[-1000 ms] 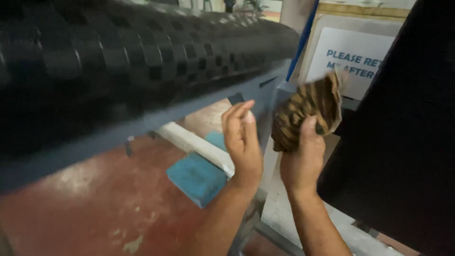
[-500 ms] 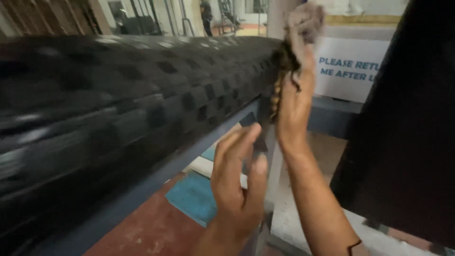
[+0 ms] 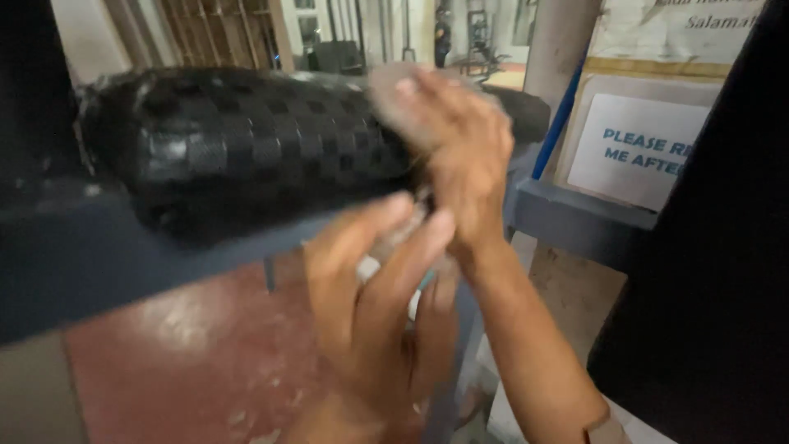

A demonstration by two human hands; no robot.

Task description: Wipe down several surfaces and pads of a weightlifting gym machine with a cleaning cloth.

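The right hand (image 3: pixel 460 156) presses a blurred cloth (image 3: pixel 386 94) on the black woven roll (image 3: pixel 246 140). Below it, the left hand (image 3: pixel 370 304) is spread and holds nothing.

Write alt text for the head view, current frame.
The right hand presses a blurred cloth onto a long black checker-textured roll lying on a grey-blue metal frame. The left hand is raised open just below it, above a red floor.

Workshop: steel rack (image 3: pixel 99 247), painted concrete floor (image 3: pixel 189 345).
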